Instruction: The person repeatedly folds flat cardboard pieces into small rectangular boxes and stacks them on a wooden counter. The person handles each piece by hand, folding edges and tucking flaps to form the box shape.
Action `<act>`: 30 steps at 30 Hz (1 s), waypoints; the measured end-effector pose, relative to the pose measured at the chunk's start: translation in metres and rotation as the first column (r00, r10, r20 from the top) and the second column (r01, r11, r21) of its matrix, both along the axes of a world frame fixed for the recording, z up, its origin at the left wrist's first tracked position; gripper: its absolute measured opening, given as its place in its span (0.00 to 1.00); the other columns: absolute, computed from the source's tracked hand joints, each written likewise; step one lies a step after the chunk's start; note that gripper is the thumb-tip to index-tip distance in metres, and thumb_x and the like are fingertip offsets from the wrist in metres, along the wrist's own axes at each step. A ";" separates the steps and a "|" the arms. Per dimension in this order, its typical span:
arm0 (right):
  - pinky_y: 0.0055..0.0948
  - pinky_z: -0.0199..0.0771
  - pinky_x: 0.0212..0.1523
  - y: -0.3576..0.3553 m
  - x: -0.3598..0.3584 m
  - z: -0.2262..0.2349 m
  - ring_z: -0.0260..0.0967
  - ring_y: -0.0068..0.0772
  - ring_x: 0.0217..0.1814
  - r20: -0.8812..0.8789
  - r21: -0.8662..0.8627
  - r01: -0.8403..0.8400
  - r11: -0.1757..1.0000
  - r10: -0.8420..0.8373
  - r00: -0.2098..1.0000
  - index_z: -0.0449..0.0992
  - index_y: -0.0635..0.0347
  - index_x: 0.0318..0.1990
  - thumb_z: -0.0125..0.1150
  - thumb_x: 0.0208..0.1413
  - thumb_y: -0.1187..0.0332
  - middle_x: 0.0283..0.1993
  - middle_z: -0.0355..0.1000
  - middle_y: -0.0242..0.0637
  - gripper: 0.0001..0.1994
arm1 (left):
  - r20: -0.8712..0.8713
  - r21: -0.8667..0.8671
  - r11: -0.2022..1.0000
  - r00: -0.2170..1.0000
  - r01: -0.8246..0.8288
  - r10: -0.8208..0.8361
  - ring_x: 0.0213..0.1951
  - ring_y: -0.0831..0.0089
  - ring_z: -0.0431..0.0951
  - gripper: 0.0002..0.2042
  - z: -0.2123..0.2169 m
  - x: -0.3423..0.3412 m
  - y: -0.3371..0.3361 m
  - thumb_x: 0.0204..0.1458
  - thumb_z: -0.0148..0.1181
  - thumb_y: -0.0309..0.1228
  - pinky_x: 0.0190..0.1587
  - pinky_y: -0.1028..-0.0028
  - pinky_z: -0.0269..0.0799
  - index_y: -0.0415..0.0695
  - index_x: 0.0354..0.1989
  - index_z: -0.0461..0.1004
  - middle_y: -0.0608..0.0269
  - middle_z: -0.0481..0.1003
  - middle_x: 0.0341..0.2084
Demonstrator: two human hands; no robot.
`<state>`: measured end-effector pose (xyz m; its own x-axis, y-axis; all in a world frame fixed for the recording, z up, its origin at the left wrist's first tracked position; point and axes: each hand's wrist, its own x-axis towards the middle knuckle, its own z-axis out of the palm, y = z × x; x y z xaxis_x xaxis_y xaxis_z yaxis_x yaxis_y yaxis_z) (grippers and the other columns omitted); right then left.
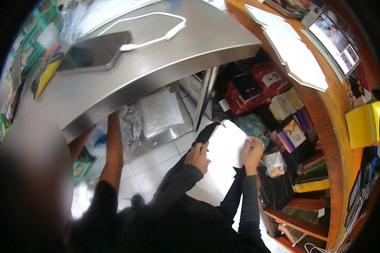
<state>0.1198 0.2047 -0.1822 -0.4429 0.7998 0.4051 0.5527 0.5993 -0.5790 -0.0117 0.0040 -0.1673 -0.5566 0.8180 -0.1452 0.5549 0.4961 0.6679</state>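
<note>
Left hand (197, 158), fingers curled, pinches the left edge of bright white, flat, paper-like sheets (226, 145); right hand (252, 152) pinches the right edge, fingers bent. Sheets sit over the black-clothed lap (234, 188), left of the curved brown wooden desk (331, 114). Handling looks partway: sheets gripped, not yet set down. Glare hides surface and count; can't tell how much is left.
</note>
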 end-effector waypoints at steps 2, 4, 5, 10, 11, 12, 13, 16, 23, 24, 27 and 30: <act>0.31 0.67 0.45 -0.001 0.004 0.009 0.69 0.37 0.42 -0.182 -0.415 -0.066 0.908 -0.012 0.983 0.72 0.63 0.38 0.56 0.58 0.72 0.39 0.72 0.43 0.05 | -0.038 0.070 0.997 0.999 -0.036 0.038 0.54 0.47 0.68 0.40 0.007 -0.002 0.000 0.45 0.68 0.27 0.55 0.58 0.67 0.41 0.67 0.54 0.46 0.63 0.53; 0.23 0.63 0.43 -0.004 0.009 0.022 0.64 0.24 0.40 -0.279 -0.525 -0.151 0.837 -0.001 0.960 0.70 0.60 0.39 0.55 0.61 0.70 0.37 0.69 0.32 0.04 | -0.002 0.189 0.980 0.998 -0.062 0.064 0.56 0.46 0.67 0.37 0.015 -0.004 0.000 0.47 0.68 0.28 0.56 0.57 0.66 0.42 0.66 0.55 0.46 0.62 0.56; 0.21 0.62 0.43 -0.008 0.012 0.030 0.61 0.20 0.39 -0.383 -0.587 -0.244 0.772 0.000 0.924 0.70 0.59 0.40 0.54 0.62 0.70 0.38 0.67 0.28 0.04 | 0.013 0.264 0.962 0.997 -0.073 0.072 0.57 0.47 0.67 0.36 0.019 -0.005 0.002 0.48 0.67 0.29 0.57 0.58 0.65 0.42 0.66 0.55 0.45 0.61 0.57; 0.14 0.61 0.42 -0.024 0.030 0.086 0.62 0.10 0.38 -0.608 -0.654 -0.502 0.566 0.001 0.794 0.70 0.54 0.41 0.57 0.62 0.71 0.37 0.68 0.23 0.03 | 0.054 0.585 0.810 0.999 -0.038 0.007 0.52 0.49 0.72 0.26 0.046 -0.008 0.010 0.53 0.63 0.31 0.55 0.63 0.69 0.42 0.61 0.64 0.49 0.70 0.50; 0.15 0.61 0.42 -0.026 0.031 0.096 0.63 0.12 0.39 -0.617 -0.635 -0.503 0.586 0.007 0.787 0.70 0.55 0.43 0.58 0.61 0.71 0.37 0.68 0.24 0.05 | 0.069 0.601 0.798 0.997 -0.026 -0.019 0.49 0.50 0.75 0.24 0.053 -0.009 0.011 0.54 0.62 0.31 0.53 0.64 0.71 0.43 0.60 0.66 0.50 0.73 0.46; 0.15 0.62 0.42 -0.028 0.030 0.103 0.64 0.13 0.39 -0.636 -0.612 -0.520 0.596 0.021 0.772 0.70 0.55 0.44 0.59 0.60 0.71 0.37 0.68 0.24 0.07 | 0.082 0.617 0.787 0.996 -0.014 -0.046 0.46 0.51 0.78 0.21 0.060 -0.008 0.011 0.55 0.60 0.30 0.51 0.66 0.73 0.43 0.58 0.68 0.52 0.76 0.42; 0.16 0.62 0.42 -0.031 0.028 0.108 0.65 0.15 0.40 -0.654 -0.588 -0.537 0.605 0.036 0.756 0.69 0.55 0.45 0.59 0.60 0.71 0.38 0.68 0.25 0.08 | 0.057 0.651 0.759 0.998 -0.013 -0.031 0.42 0.53 0.79 0.20 0.067 -0.008 0.011 0.54 0.61 0.28 0.48 0.67 0.74 0.42 0.56 0.70 0.52 0.77 0.40; 0.24 0.66 0.47 -0.038 0.017 0.114 0.66 0.24 0.46 -0.571 -0.305 -0.315 0.899 0.093 0.816 0.66 0.59 0.48 0.64 0.56 0.72 0.44 0.69 0.34 0.16 | -0.015 0.703 0.711 0.999 -0.016 0.038 0.35 0.58 0.81 0.16 0.092 -0.004 0.011 0.51 0.63 0.22 0.40 0.70 0.75 0.40 0.50 0.76 0.53 0.79 0.34; 0.23 0.67 0.43 -0.086 0.023 0.148 0.68 0.22 0.39 -0.775 -0.468 -0.535 0.703 -0.035 0.631 0.67 0.62 0.42 0.59 0.59 0.70 0.38 0.69 0.33 0.09 | -0.255 0.759 0.612 0.966 0.222 -0.035 0.34 0.65 0.81 0.21 0.135 0.009 0.011 0.44 0.61 0.13 0.35 0.73 0.78 0.42 0.49 0.79 0.57 0.75 0.33; 0.23 0.68 0.42 -0.093 0.022 0.152 0.69 0.22 0.39 -0.865 -0.446 -0.686 0.575 -0.078 0.496 0.67 0.62 0.42 0.56 0.61 0.70 0.38 0.71 0.33 0.08 | -0.301 0.765 0.571 0.949 0.297 -0.090 0.36 0.64 0.82 0.22 0.138 0.012 0.012 0.42 0.62 0.12 0.38 0.73 0.79 0.41 0.49 0.78 0.57 0.76 0.33; 0.27 0.73 0.46 -0.097 0.026 0.162 0.74 0.26 0.41 -0.815 -0.488 -0.637 0.597 -0.049 0.578 0.67 0.65 0.47 0.54 0.62 0.72 0.43 0.74 0.40 0.09 | -0.142 0.815 0.531 0.969 0.231 -0.203 0.41 0.58 0.83 0.18 0.142 0.029 0.013 0.40 0.63 0.10 0.43 0.71 0.79 0.39 0.41 0.80 0.56 0.77 0.34; 0.29 0.76 0.48 -0.092 0.031 0.163 0.75 0.29 0.44 -0.878 -0.476 -0.781 0.405 -0.168 0.448 0.67 0.66 0.48 0.54 0.63 0.74 0.45 0.74 0.42 0.09 | 0.040 0.810 0.579 0.976 0.093 -0.213 0.43 0.55 0.82 0.13 0.145 0.032 0.010 0.40 0.64 0.10 0.46 0.69 0.80 0.36 0.35 0.79 0.54 0.76 0.32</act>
